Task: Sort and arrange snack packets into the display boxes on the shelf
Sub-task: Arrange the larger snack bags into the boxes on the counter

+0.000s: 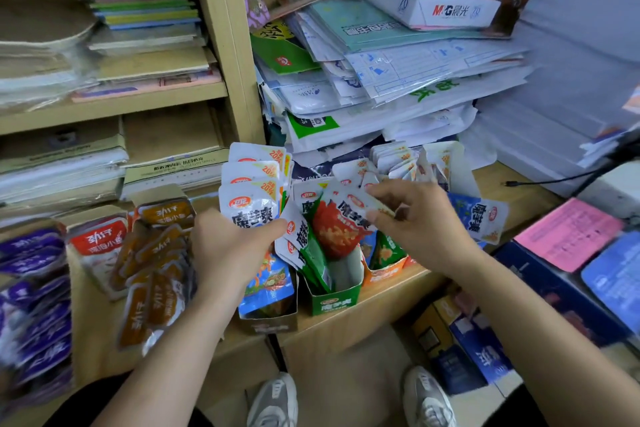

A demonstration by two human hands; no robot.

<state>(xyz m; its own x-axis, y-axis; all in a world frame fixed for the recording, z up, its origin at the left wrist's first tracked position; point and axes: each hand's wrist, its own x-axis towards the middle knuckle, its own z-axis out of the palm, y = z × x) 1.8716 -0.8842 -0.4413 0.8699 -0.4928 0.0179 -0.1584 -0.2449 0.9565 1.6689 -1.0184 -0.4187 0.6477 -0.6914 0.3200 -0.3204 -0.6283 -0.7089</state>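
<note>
Left hand (230, 246): gripped fanned stack of white packets (251, 184), upright.
Right hand (420, 218): pinched top of red-and-white packet (346, 211).
Green display box (334, 302): on shelf (349, 326), between hands, green packets (317, 260) inside.
Orange display box (384, 276): under right hand.
Brown packets (156, 274): loose, left of left hand.

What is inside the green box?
Green packets stand at the left of the green box; a red packet, pinched by the right hand, sits above its bare right side. The box floor is hidden.
</note>
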